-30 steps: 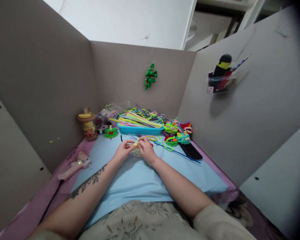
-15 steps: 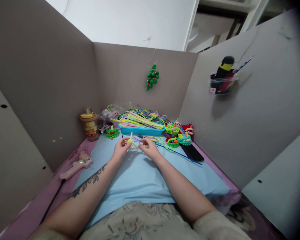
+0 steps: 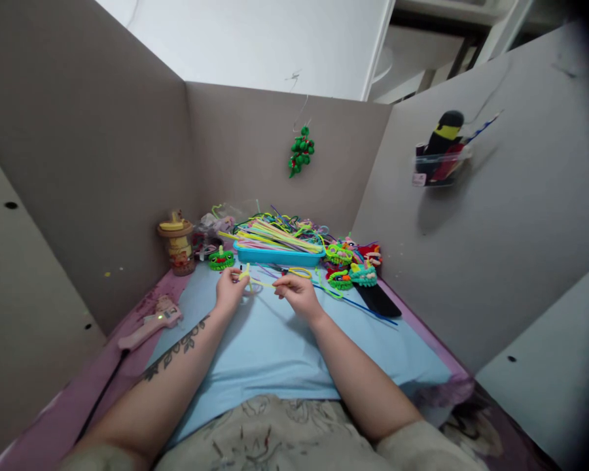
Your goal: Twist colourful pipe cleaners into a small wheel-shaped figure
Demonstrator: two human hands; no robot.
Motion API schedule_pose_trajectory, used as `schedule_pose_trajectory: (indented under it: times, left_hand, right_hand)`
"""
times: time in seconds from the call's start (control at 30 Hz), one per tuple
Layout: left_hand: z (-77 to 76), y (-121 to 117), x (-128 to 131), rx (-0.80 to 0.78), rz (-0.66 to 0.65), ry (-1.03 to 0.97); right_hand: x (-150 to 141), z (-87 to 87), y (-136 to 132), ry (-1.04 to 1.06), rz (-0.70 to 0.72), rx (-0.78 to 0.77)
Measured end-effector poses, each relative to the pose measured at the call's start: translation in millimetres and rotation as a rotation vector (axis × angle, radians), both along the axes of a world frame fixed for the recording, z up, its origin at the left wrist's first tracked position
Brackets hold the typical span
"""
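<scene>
Just in front of the blue tray, my left hand (image 3: 230, 288) pinches a small figure of yellow pipe cleaners (image 3: 245, 273) between thumb and fingers. One yellow strand stretches from it to my right hand (image 3: 294, 292), whose thumb and fingertips close on the strand's end. A thin purple pipe cleaner (image 3: 264, 269) hangs by the figure; whether it is joined to it I cannot tell. Behind my right hand lie scissors with yellow handles (image 3: 299, 272). The spot where my left fingers grip the figure is partly hidden.
The blue tray (image 3: 279, 256) is heaped with pipe cleaners. Finished colourful pipe-cleaner pieces (image 3: 363, 273) sit at right beside a black strip (image 3: 377, 299). A green piece (image 3: 221, 260), a lidded cup (image 3: 177, 247) and a pink glue gun (image 3: 152, 324) stand or lie at left. Grey panels surround the table.
My hands have moved apart. The yellow strand now runs straight between them, and my left hand has shifted slightly left with the figure. The scissors show more plainly.
</scene>
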State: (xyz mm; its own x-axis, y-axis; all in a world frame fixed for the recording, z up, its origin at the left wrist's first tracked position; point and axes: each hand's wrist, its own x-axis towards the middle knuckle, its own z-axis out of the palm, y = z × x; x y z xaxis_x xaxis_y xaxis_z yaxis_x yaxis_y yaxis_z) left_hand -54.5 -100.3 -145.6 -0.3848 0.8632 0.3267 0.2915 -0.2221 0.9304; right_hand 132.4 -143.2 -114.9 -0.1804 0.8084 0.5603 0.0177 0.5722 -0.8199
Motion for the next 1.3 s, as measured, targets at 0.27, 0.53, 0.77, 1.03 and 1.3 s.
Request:
schedule_pose_trajectory:
  times: [0.27,0.53,0.77,1.03,1.3]
  left_hand:
    - [6.5,-3.1,2.6,-0.084,-0.259,-0.252]
    - [11.1,-9.8,7.7,-0.176,-0.462,-0.499]
    - [18.0,-23.8,17.9,-0.149,-0.587,-0.393]
    - [18.1,-29.4,23.0,-0.03,-0.687,-0.243]
    - [16.3,-36.2,20.4,0.167,-0.669,0.153]
  right_hand:
    - [7.3,4.7,5.4,0.209,0.107,-0.024]
    - [5.3,-14.1,23.3,0.055,-0.249,0.078]
    - [0.2,-16.9,19.7,-0.363,-0.303,0.372]
    - [-0.6,-20.7,22.3,-0.316,-0.338,0.261]
    - [2.5,-25.3,30.0,-0.209,-0.092,-0.072]
